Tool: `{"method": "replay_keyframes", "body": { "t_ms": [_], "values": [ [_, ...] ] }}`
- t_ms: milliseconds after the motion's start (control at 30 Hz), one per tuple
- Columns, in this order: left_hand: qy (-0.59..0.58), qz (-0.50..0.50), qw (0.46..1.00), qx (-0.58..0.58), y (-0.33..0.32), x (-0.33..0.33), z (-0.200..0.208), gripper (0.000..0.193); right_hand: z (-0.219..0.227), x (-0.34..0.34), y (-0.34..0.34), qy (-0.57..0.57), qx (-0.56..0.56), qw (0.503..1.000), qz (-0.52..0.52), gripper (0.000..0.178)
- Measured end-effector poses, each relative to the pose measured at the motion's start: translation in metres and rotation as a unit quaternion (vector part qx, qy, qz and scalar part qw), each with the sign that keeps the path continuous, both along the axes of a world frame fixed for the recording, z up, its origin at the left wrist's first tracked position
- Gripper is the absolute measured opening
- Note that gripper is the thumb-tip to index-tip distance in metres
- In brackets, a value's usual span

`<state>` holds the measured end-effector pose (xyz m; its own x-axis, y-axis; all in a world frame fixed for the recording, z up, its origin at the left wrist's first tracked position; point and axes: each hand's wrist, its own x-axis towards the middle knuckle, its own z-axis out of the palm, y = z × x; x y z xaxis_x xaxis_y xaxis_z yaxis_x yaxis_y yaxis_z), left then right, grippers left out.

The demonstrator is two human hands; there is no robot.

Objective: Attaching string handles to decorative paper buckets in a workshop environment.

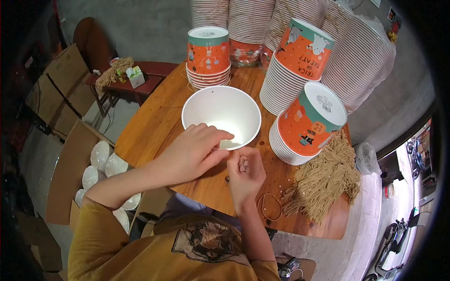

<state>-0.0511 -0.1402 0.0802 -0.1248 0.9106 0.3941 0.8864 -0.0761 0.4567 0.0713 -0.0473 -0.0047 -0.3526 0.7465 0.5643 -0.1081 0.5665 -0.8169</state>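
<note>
At a round wooden tabletop (154, 126), my left hand (192, 152) rests with curled fingers against the near rim of an open white paper bucket (221, 117), fingertips touching the rim; it is closed loosely, and whether it pinches anything I cannot tell. My right hand (244, 173) sits just beside it, fingers folded inward around something small (too small to make out), touching the tabletop just in front of the bucket.

The white bucket stands upright, mouth up, near the middle of the tabletop. To its right leans a nested stack of orange-and-teal printed paper buckets (302, 126), stacked bottoms up; a taller stack of the same kind (295, 65) tilts behind it, and a short upright stack (208, 58) stands beyond the white bucket. Tall columns of white nested buckets (361, 61) crowd the far edge.

A heap of tan twine lengths (323, 180) lies at the right edge of the tabletop, close to my right hand, with a single loop of twine (271, 207) lying flat beside my wrist. Below the tabletop to my left, a cardboard box (70, 178) holds more white buckets.
</note>
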Motion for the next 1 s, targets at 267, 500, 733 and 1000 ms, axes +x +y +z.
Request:
{"method": "replay_keyframes", "body": {
  "t_ms": [267,500,733,1000],
  "values": [
    [-0.216,-0.106,0.919,-0.311,0.045,-0.037,0.029,0.022,0.010,0.004,-0.001,-0.037,-0.018,0.999,-0.007,0.014],
    [-0.164,-0.149,0.927,-0.302,0.052,-0.036,0.029,0.017,0.021,0.010,0.001,-0.087,-0.069,0.994,0.020,0.009],
    [-0.063,-0.084,0.991,-0.083,0.040,-0.041,0.023,0.014,0.037,0.019,0.020,-0.048,-0.031,0.998,0.020,0.012],
    [-0.270,-0.091,0.952,-0.113,0.035,-0.032,0.020,0.015,0.047,-0.001,0.035,-0.105,-0.152,0.975,0.122,0.009]
  ]
}}
